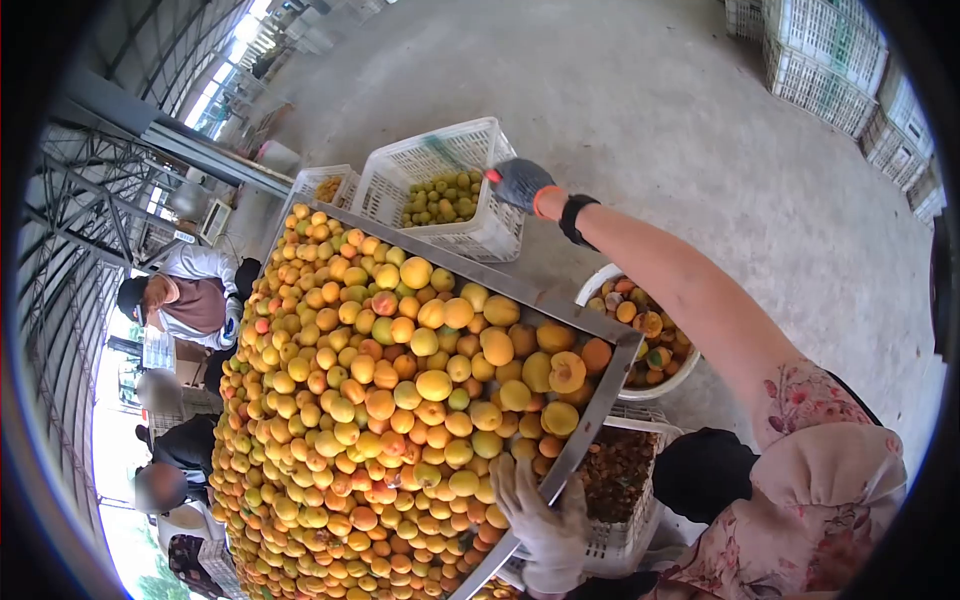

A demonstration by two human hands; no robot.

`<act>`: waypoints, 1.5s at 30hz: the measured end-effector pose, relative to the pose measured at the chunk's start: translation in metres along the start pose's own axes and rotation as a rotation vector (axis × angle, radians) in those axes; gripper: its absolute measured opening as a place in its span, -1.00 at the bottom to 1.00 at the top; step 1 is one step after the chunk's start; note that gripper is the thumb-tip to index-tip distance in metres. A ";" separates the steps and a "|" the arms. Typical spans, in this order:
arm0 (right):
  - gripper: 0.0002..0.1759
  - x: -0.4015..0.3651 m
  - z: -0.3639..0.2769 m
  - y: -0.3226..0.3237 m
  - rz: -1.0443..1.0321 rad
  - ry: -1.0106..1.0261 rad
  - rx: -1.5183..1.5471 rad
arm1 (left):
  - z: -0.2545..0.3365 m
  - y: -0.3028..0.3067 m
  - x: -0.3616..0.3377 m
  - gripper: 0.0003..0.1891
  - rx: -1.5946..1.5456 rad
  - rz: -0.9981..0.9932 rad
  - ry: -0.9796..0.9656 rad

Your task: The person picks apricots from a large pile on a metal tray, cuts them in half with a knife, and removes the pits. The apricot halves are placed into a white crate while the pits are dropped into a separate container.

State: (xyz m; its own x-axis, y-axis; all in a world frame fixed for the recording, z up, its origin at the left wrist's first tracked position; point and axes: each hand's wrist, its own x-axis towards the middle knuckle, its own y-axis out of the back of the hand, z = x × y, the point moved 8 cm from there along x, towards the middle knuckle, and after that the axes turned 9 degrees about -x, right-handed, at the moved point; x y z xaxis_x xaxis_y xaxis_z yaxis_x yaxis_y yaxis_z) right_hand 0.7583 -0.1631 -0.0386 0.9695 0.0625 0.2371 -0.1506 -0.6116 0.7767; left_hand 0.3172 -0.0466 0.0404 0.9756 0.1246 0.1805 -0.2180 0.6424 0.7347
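Observation:
My left hand, in a whitish glove, lies at the metal rim of a big sorting table. Its fingers are stretched out and apart over the fruit, with the thumb on the outer side of the rim. Yellow-orange apricots are heaped on the table. My right hand, in a grey glove with a red spot at a fingertip, reaches out over the near wall of a white plastic crate. Green fruit lies inside that crate. The right fingers are foreshortened, and whether they hold anything is hidden.
A white tub of discarded-looking apricots stands by the table corner. Below it is a crate holding dark brown scraps. A smaller crate is beyond the green fruit. People stand across the table. Stacked crates are at upper right.

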 end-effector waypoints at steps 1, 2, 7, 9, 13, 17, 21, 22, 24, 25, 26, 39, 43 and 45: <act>-0.71 -0.001 0.015 -0.025 -0.094 -0.023 -0.084 | -0.003 -0.006 -0.006 -0.34 0.157 0.037 -0.009; -0.71 -0.002 0.026 -0.044 -0.098 -0.024 -0.084 | -0.008 -0.009 -0.008 -0.33 0.313 0.073 -0.017; -0.73 -0.003 0.024 -0.104 -0.159 0.116 -0.159 | -0.016 -0.021 0.002 -0.44 0.565 0.134 0.024; -0.72 0.011 0.018 -0.125 -0.069 0.262 -0.095 | -0.027 -0.026 -0.009 -0.38 0.552 0.121 0.042; -0.73 0.041 0.006 -0.150 -0.062 0.400 -0.165 | -0.033 -0.030 -0.012 -0.38 0.546 0.102 0.102; -0.84 0.052 0.003 -0.185 -0.022 0.500 -0.157 | -0.036 -0.035 -0.011 -0.38 0.566 0.077 0.146; -0.85 0.048 0.003 -0.210 -0.013 0.527 -0.210 | -0.037 -0.042 -0.007 -0.38 0.586 0.066 0.157; -0.85 0.050 0.004 -0.217 -0.022 0.524 -0.202 | -0.038 -0.043 -0.007 -0.38 0.589 0.061 0.155; -0.85 0.048 0.005 -0.215 0.085 0.568 -0.155 | -0.036 -0.044 -0.006 -0.38 0.595 0.049 0.151; -0.86 0.042 0.005 -0.210 0.084 0.583 -0.201 | -0.035 -0.044 -0.007 -0.38 0.596 0.043 0.148; -0.90 0.038 0.012 -0.206 0.152 0.621 -0.045 | -0.035 -0.044 -0.007 -0.38 0.598 0.041 0.150; -0.84 -0.051 0.084 -0.114 -0.011 0.799 -0.040 | -0.026 -0.027 0.012 -0.52 0.576 0.112 0.054; -0.81 -0.033 0.167 -0.111 -0.484 -0.001 0.351 | -0.027 -0.025 0.007 -0.47 0.500 0.144 0.054; -0.82 -0.038 0.126 -0.039 -0.376 -0.046 0.523 | -0.024 -0.021 0.007 -0.47 0.446 0.161 0.076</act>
State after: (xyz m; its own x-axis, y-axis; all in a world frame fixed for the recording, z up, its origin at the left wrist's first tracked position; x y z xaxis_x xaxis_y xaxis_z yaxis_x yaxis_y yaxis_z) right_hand 0.7519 -0.2409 -0.1517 0.9469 0.3202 -0.0300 0.3036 -0.8592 0.4118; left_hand 0.3297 -0.0408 0.0103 0.9239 0.2619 0.2788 -0.3395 0.2256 0.9132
